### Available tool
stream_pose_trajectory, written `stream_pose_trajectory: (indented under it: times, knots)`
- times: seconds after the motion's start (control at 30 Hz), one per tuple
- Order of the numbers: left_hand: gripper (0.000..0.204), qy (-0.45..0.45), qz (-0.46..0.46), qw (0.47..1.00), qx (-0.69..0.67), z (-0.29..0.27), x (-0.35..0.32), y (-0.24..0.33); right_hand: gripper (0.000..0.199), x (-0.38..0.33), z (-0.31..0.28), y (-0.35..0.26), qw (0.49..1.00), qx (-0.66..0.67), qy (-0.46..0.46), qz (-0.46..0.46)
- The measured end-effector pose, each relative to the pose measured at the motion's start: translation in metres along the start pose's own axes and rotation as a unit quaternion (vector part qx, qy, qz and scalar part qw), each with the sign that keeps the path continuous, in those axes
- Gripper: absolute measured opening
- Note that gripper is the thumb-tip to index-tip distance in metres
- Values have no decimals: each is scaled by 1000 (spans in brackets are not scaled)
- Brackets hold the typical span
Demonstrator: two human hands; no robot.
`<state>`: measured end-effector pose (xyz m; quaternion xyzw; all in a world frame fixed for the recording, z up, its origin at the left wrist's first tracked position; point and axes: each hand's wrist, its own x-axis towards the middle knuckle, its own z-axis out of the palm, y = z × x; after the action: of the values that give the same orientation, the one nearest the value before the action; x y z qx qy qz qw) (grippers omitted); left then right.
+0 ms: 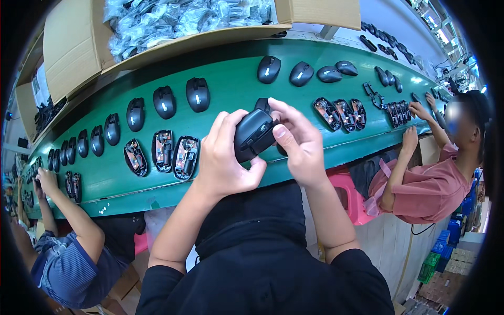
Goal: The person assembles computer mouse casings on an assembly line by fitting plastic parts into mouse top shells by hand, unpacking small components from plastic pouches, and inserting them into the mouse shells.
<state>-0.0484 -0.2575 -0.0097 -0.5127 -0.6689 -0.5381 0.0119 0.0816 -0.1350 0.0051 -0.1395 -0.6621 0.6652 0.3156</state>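
A black computer mouse (253, 132) is raised above the green work surface, in front of my body. My left hand (226, 155) wraps round its left side, with the thumb below it. At its upper right, the fingertips and thumb of my right hand (300, 149) close on the edge, by a small black part (263, 105) that sticks up. What lies under the right fingers is partly hidden. To the left of my hands sit opened mouse bottoms (186, 157) with circuit boards showing; black mouse top shells (198, 94) lie beyond them.
Across the green conveyor belt (236, 71) run several more mice and opened bottoms (344, 115). An open cardboard box (197, 39) of plastic-wrapped pieces stands at the far side. Co-workers sit left (79, 262) and right (428, 189), hands on the belt. A pink stool (353, 197) stands at right.
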Motion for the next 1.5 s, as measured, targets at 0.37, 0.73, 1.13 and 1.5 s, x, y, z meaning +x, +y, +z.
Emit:
stream_pose_trajectory:
  times: [0.37, 0.73, 1.13, 1.5]
  knots:
    - [66, 7, 41, 999, 26, -14, -10, 2, 20, 1, -24, 11, 954, 224, -86, 182]
    - [81, -114, 187, 974, 62, -35, -5, 13, 38, -9, 3, -22, 975, -151, -157, -37]
    - [81, -113, 205, 962, 144, -21, -24, -1, 44, -28, 9, 7, 989, -86, -118, -22]
    - [64, -78, 268, 952, 125, 10, -3, -5, 50, -16, -21, 16, 982, -92, -84, -141]
